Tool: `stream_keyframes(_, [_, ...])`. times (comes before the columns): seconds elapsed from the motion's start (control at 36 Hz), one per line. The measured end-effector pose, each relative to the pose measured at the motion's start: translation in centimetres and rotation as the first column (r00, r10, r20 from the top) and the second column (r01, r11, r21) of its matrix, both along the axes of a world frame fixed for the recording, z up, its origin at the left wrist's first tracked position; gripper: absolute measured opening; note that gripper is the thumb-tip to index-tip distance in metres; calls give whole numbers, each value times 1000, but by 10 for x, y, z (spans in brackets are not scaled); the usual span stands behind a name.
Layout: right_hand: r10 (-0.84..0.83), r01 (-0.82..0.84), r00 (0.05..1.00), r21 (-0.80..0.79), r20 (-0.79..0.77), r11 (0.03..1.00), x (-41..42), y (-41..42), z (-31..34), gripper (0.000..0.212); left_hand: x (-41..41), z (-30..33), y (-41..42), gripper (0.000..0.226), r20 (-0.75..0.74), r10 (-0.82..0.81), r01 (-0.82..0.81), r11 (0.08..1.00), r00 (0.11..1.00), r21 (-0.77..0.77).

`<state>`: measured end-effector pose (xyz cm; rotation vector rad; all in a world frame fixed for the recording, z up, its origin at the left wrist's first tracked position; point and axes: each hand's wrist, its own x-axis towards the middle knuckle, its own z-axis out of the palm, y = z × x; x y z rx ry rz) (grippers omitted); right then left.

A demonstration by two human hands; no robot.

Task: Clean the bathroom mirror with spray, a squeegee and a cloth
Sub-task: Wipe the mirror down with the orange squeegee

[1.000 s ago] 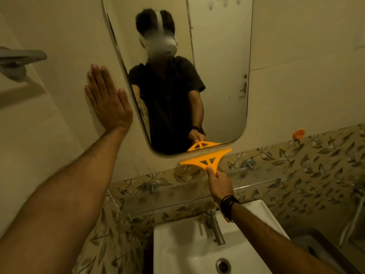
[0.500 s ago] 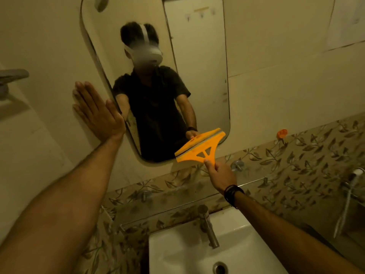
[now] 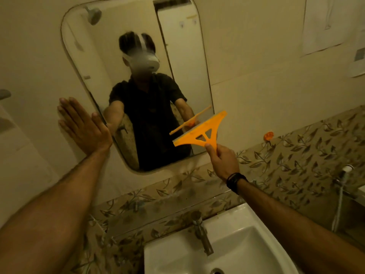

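Note:
A rounded wall mirror (image 3: 110, 62) hangs ahead and reflects a person in a dark shirt. My right hand (image 3: 224, 161) grips the handle of an orange squeegee (image 3: 199, 132). Its blade is tilted, right end higher, in front of the mirror's lower right corner; whether it touches the glass I cannot tell. My left hand (image 3: 83, 126) lies flat on the wall, fingers spread, beside the mirror's left edge. No spray bottle or cloth is in view.
A white sink (image 3: 237, 242) with a metal tap (image 3: 203, 236) sits below, under a narrow glass shelf (image 3: 169, 214). Leaf-patterned tiles run along the wall. An orange hook (image 3: 269, 136) sticks to the wall at right. A hose (image 3: 339, 200) hangs at far right.
My right hand has lifted the squeegee from below the mirror's bottom edge up to its lower right corner and tilted it. The view has moved down the mirror. My left hand stays on the wall.

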<state>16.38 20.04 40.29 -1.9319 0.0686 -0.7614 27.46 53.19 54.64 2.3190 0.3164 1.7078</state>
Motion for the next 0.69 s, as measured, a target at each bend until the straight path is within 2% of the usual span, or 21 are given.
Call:
stream_keyframes(0.17, [37,-36,997,9,-72,999,18,-11,31,51,-2,1,1,65,-60,-28,28,1000,998,-2])
stream_keyframes(0.47, [93,-126,960,-110,-265,986,4,-31,-35,51,-5,3,1,67,-71,-70,69,997,995,-23])
stream_keyframes(0.56, [92,-119,967,-103,-237,988,0,-34,-32,50,-6,5,3,68,-79,-83,83,997,993,-11])
stream_keyframes(0.69, [63,-78,994,-167,-94,983,-1,-34,11,49,-10,6,7,68,-87,-68,69,998,994,8])
